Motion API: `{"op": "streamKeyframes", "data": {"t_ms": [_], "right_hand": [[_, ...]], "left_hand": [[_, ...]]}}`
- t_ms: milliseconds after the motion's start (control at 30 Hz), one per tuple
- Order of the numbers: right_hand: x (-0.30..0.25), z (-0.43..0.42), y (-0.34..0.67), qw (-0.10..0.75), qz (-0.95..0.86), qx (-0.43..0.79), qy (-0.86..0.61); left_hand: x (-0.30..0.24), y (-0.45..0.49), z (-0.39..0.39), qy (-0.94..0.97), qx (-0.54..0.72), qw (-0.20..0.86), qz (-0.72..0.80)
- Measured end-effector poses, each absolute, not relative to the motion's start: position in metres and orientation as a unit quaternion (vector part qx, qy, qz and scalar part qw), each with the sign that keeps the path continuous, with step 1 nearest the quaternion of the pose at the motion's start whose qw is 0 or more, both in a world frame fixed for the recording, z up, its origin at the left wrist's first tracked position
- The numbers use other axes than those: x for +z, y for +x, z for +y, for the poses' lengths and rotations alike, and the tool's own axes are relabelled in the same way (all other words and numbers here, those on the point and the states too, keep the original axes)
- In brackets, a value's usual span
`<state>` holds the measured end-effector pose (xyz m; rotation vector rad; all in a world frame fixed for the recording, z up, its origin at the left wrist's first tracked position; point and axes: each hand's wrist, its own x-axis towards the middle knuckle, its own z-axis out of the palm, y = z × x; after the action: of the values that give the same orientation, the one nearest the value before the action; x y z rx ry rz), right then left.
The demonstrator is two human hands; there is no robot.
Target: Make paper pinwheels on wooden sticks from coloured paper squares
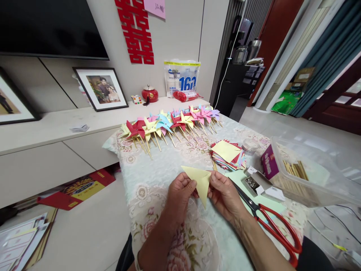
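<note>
A pale yellow sheet of paper (200, 180), folded into a triangle, is held up over the flowered tablecloth. My left hand (180, 194) pinches its left side between thumb and fingers. At its right corner, my right hand (224, 192) grips the paper the same way. Just beyond the right hand lies a stack of coloured paper squares (228, 153), a yellow one on top. Scissors with red handles (270, 222) rest beside my right forearm, next to a small open box of metal pins (254, 184).
Rows of finished paper pinwheels (169, 126) on sticks lie along the table's far side. At right stands a clear plastic box (304, 184) with wooden sticks. Behind, a cabinet (98, 122) bears a framed photo (101, 88), a red pot (150, 94) and a plastic bag (182, 79).
</note>
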<state>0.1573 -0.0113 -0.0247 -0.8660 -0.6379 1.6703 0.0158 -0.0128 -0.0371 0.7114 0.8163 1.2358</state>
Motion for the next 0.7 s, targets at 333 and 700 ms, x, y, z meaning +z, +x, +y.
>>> {"op": "streamKeyframes", "data": {"t_ms": [333,700], "right_hand": [[-0.0285,-0.0106,0.1562,0.543,-0.266,0.72,-0.342],[-0.0271,-0.0139,0.1559,0.532,-0.291,0.72,-0.336]], "left_hand": [[-0.0339,0.0161,-0.013,0.291,0.538,0.714,0.34],[-0.0357,0.0159,-0.0118,0.294,0.543,0.707,0.345]]}}
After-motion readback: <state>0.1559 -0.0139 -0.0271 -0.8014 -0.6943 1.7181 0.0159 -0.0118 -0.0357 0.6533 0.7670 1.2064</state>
